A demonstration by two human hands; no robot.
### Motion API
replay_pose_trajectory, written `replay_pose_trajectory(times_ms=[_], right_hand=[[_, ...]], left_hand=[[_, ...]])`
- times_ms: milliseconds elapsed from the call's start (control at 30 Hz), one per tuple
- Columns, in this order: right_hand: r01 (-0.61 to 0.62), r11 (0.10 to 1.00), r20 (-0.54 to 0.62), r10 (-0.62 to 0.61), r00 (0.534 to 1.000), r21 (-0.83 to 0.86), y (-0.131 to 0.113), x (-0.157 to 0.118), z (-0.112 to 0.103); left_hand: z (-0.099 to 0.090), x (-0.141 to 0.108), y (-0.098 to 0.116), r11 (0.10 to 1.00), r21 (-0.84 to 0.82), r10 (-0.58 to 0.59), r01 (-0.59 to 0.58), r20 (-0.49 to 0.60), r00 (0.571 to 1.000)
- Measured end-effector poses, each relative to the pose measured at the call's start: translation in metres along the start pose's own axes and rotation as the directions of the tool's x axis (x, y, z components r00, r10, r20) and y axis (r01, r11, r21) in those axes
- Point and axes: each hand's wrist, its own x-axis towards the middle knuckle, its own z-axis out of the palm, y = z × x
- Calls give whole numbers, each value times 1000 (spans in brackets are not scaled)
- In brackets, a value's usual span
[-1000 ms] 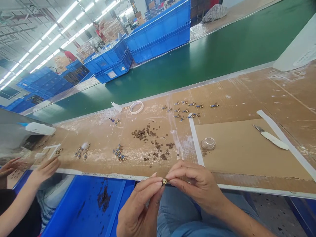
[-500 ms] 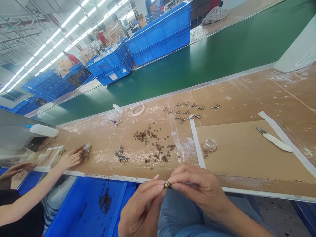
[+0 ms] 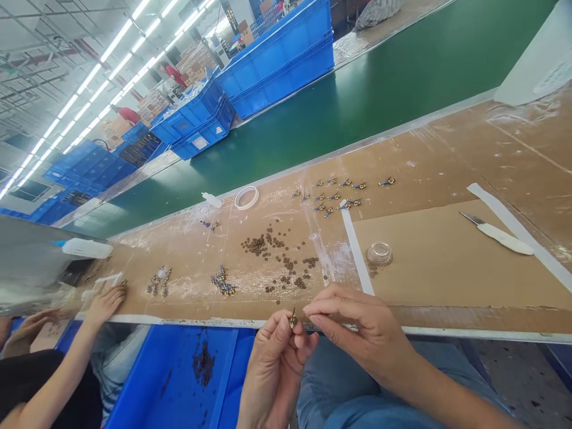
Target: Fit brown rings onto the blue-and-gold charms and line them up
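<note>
My left hand (image 3: 274,360) pinches a tiny gold-and-dark figure (image 3: 293,320) upright between thumb and fingers, just past the table's front edge. Right beside it, my right hand (image 3: 357,319) has thumb and forefinger pressed together, apart from the figure; whether anything tiny is between them cannot be made out. Beyond my hands, small round brown discs (image 3: 257,245) lie scattered in a loose heap. Small blue-and-gold figures (image 3: 333,196) lie in rows at the back, and another cluster of figures (image 3: 222,281) is heaped left of the discs.
A clear round lid-like dish (image 3: 379,254) and a white-handled knife (image 3: 504,237) lie on cardboard at right. A tape roll (image 3: 246,198) and a small white bottle (image 3: 211,199) are at the back. A co-worker's hand (image 3: 106,304) rests at left. Beyond runs a green conveyor belt (image 3: 384,89).
My hands have come apart; the figure has stayed in my left hand and now stands upright. The co-worker's hand has moved left, away from the figures there.
</note>
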Motion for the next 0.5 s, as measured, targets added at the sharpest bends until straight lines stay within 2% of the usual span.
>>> replay_pose_trajectory(times_ms=[167,300,433,500], right_hand=[[57,998,27,-57,998,-14,1,-2,0],[107,992,39,-105,994,-64,2,-4,0],[108,990,64,-102,993,-96,1,-5,-2],[109,989,85,-101,991,-97,0,-6,-3]], left_hand=[[-1,2,-1,999,26,25,-26,11,1000],[1,-3,1,958,228,177,-175,14,984],[-2,-10,3,761,520,406,-387,82,910],[-5,-12,3,662,597,473,-454,138,870]])
